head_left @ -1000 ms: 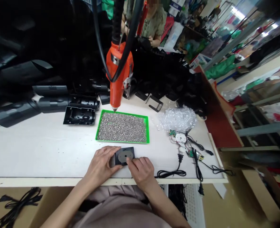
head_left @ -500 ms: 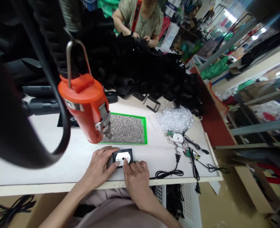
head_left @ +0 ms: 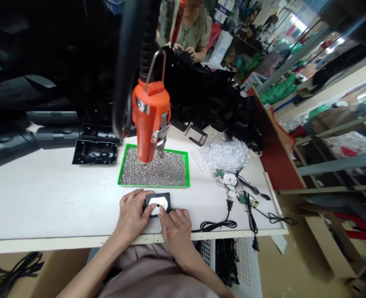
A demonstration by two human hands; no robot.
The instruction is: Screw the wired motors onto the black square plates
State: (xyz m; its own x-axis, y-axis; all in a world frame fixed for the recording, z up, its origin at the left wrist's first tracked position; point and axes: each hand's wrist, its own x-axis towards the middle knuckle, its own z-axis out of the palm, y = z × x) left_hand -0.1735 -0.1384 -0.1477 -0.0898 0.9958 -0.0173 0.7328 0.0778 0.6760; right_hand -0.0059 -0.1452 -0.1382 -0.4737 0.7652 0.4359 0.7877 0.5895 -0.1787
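Left hand (head_left: 132, 214) and right hand (head_left: 176, 234) bare; top (head_left: 148, 277) pale beige.

**Head camera, angled down at the bench**

Worn on the person's head, close above the left hand (head_left: 132, 215) and right hand (head_left: 176, 231), facing forward and down across the white workbench (head_left: 46, 198); wide view, with shelves (head_left: 334, 165) and a co-worker (head_left: 195, 35) far off at the top.

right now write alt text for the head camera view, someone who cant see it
The left hand and right hand hold a flat black plastic part with a white centre at the front of a white workbench. An orange electric screwdriver hangs above a green tray of small metal screws, with wired circuit boards to the right.
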